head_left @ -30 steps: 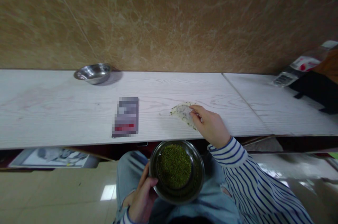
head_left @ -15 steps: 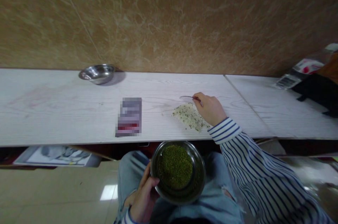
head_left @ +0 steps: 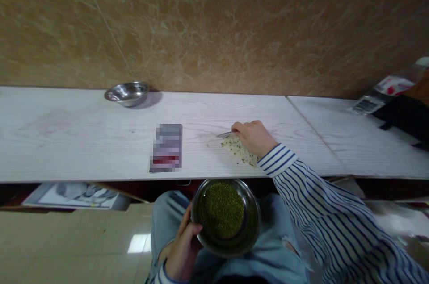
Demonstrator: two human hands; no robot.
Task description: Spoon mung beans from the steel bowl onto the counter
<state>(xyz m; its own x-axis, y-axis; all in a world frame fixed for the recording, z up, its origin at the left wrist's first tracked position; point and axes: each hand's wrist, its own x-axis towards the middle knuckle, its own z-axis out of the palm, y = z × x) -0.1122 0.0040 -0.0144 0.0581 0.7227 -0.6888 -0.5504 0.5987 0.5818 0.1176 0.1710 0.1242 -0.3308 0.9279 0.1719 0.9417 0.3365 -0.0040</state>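
Note:
My left hand [head_left: 182, 252] grips the rim of a steel bowl [head_left: 252, 226] held over my lap. The bowl is filled with small green beans [head_left: 221, 209]. My right hand [head_left: 253, 137] rests on the white wooden table [head_left: 83, 141], fingers closed round a thin metal spoon [head_left: 225, 134] whose tip points left. Under and beside this hand lies a small pile of pale grains mixed with green beans [head_left: 238, 150]. A striped sleeve covers my right forearm.
An empty steel bowl [head_left: 127, 93] stands at the back of the table near the marble wall. A flat dark card or packet [head_left: 166, 148] lies left of the pile. A plastic bottle [head_left: 382, 92] and a black bag [head_left: 402, 116] sit at the far right.
My right hand lifted off the pile, swung to its far side with the spoon, then came back down over its upper edge. The bowl in my left hand stayed still.

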